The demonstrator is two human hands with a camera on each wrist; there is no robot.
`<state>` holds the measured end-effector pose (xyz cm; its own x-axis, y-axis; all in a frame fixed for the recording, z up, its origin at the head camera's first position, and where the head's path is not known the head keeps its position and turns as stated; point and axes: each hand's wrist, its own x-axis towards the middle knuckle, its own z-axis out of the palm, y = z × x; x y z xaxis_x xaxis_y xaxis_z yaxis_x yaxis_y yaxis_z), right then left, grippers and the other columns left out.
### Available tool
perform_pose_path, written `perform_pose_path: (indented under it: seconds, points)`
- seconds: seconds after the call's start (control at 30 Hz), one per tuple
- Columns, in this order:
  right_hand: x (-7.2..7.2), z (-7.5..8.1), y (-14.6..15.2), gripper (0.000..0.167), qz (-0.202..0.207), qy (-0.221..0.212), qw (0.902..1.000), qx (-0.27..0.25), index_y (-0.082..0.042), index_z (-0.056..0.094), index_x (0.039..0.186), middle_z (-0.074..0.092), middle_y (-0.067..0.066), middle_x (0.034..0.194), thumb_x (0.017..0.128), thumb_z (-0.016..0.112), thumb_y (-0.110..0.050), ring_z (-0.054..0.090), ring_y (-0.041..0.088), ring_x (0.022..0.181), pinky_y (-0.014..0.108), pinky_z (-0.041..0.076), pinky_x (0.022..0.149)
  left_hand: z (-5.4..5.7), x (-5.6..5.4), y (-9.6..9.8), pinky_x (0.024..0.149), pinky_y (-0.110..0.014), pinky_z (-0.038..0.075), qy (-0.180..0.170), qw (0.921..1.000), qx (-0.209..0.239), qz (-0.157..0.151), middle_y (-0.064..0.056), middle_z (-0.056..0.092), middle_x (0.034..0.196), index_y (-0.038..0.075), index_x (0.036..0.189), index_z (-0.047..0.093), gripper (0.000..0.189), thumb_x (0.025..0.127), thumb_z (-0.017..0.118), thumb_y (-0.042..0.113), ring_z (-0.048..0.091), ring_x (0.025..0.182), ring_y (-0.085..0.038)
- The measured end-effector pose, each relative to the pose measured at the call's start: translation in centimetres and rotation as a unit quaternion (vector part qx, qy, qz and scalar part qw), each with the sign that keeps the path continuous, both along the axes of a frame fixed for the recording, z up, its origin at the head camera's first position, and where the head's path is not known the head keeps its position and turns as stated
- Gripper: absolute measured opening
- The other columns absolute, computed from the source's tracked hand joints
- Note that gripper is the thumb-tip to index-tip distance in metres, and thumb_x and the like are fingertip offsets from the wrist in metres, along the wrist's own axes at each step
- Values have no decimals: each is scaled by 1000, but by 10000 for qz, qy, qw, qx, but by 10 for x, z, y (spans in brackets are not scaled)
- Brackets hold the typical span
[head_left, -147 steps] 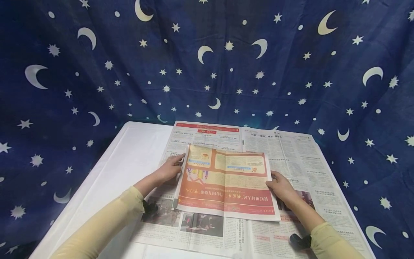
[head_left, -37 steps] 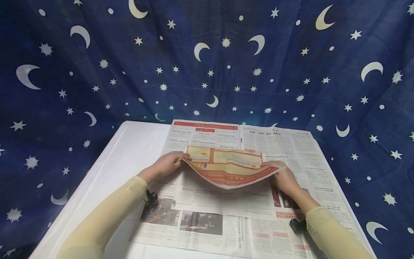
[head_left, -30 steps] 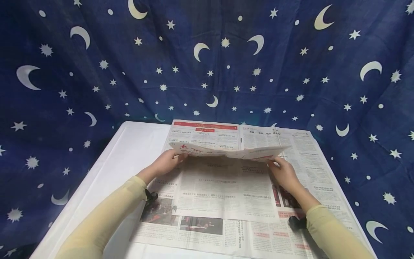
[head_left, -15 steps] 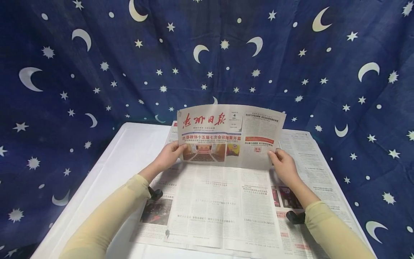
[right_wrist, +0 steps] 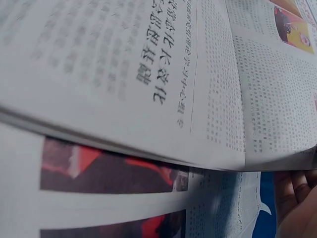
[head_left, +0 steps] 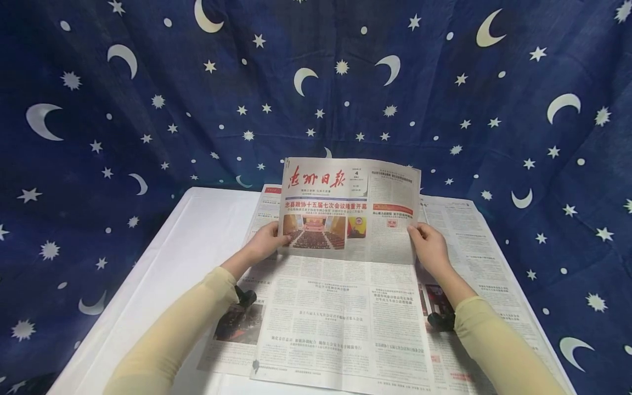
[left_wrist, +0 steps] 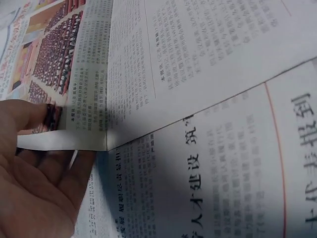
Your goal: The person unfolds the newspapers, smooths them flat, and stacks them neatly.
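Observation:
A newspaper (head_left: 340, 307) with a red masthead and a photo of a crowded hall on its front page hangs unfolded between both hands. Its upper half tilts up toward me, and the lower half slopes down over the other sheets, with a crease across the middle. My left hand (head_left: 266, 241) pinches the left edge just above the crease; the left wrist view shows the thumb on the printed face and the other fingers (left_wrist: 54, 173) behind. On the opposite edge my right hand (head_left: 430, 249) grips at about the same height, its fingers (right_wrist: 292, 191) behind the paper.
Under the held newspaper, a wide spread of newspaper sheets (head_left: 474, 263) covers the table's middle and right. White tabletop (head_left: 192, 236) shows at the left. A dark blue curtain (head_left: 276, 82) with moons and stars hangs behind. Dark straps' ends (head_left: 441, 322) show at the wrists.
The newspaper lay folded with a red and yellow page up. Both hands have lifted and turned it, its front page now faces me, and its lower half has opened down toward the near edge.

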<state>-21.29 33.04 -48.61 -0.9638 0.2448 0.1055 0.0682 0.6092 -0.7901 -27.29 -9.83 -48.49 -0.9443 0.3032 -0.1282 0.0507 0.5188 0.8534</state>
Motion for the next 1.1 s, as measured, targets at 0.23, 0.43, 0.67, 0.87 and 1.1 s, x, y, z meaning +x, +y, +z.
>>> perform_pose_path:
  seconds: [0.23,0.43,0.67,0.87,1.1]
  points:
    - [-11,-3,-2,50,-174,-260,9995,-2,0,65,126,66,18,110,108,48,-44,57,25,86,28,50,64,-4,-4,3,87,-41,51,133,9977,-602,296,-15,65,117,0,124,62,36,98,68,24,61,97,-27]
    - [-14,-8,-3,49,-85,-623,9980,-100,6,60,133,66,22,114,107,51,-35,61,28,93,32,52,75,-7,-7,10,67,-30,48,304,9933,-1036,418,-12,65,102,0,115,65,29,99,68,23,58,82,-21]
    - [-6,-14,2,55,401,-1353,9893,-378,10,50,140,70,22,111,101,61,-27,70,22,83,30,55,70,-10,-6,14,58,-26,44,105,9911,-1095,746,-9,62,91,4,97,63,18,99,68,21,57,74,-18]
    - [0,-17,3,54,563,-1665,9828,-563,10,53,137,71,20,109,96,67,-22,71,19,79,29,56,69,-12,-9,14,61,-27,47,77,9901,-1123,840,-11,64,96,2,105,64,20,99,67,21,60,78,-20]
    - [1,-21,3,53,465,-1668,9827,-650,12,52,137,71,21,109,95,68,-18,70,18,77,28,56,64,-14,-8,14,92,-45,55,47,9894,-1256,729,-19,64,123,-1,140,53,50,98,68,23,65,106,-31]
